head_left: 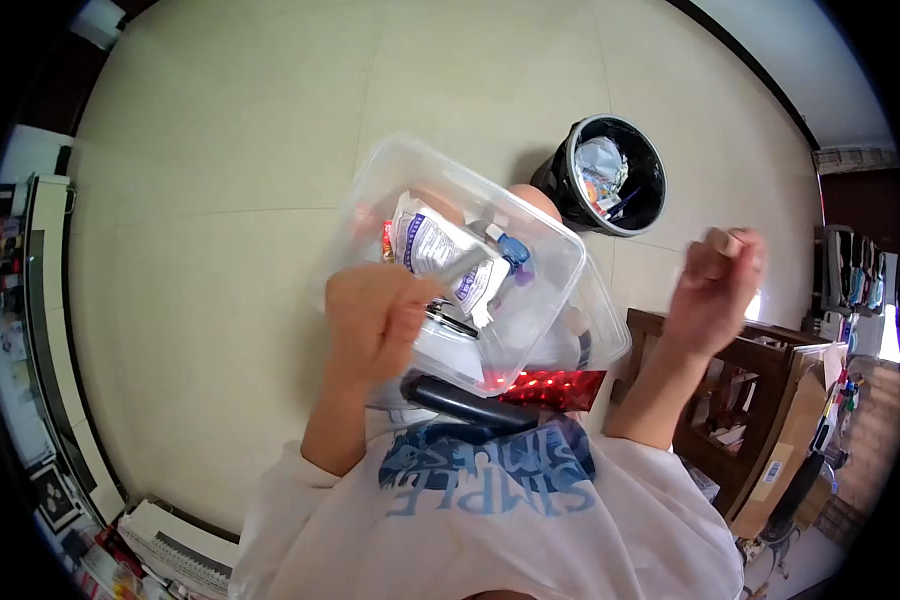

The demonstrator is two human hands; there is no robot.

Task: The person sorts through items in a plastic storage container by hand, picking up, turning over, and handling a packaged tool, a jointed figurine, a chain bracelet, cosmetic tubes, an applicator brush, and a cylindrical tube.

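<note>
My left hand (375,318) is closed in a pinch over the near left part of a clear plastic bin (530,340). A greyish blurred strip (463,268) shows by its fingertips; I cannot make out what it is. Under that strip, a white packet with purple print (432,243) lies in the bin, beside a small blue bottle with a white cap (511,247). A black pen-like item (452,321) shows near my left fingers. My right hand (715,290) is raised off to the right, fingers curled together; whatever they hold, if anything, is hidden.
A black lined trash bin (618,178) with wrappers inside stands beyond the plastic bin. Nearer me lie a shiny red package (560,390) and a dark rounded object (460,402). A wooden frame (720,400) and a cardboard piece (790,440) stand at right, on a tiled floor (240,150).
</note>
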